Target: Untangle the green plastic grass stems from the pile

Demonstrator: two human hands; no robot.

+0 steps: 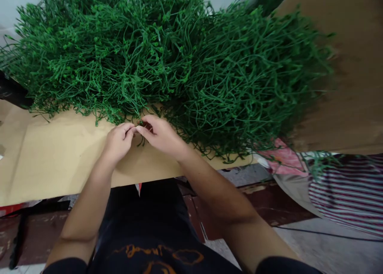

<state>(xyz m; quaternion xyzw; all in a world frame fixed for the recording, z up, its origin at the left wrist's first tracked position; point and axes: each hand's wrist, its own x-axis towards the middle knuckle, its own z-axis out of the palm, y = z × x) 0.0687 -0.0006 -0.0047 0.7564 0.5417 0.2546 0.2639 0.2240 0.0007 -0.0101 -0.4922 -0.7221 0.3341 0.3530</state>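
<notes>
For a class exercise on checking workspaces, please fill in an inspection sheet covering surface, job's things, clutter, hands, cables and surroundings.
Surface: brown cardboard, bare on its near left part.
Job's things: green stems, tangled in a large heap along the far side.
Clutter: dark object at the left edge, too cut off to identify; pink piece right of the cardboard.
Hands: left hand and right hand close together by the heap's near edge; exact grip unclear.
Cables: thin dark line on the floor, perhaps a cord.
Surroundings: striped cloth at the right.
</notes>
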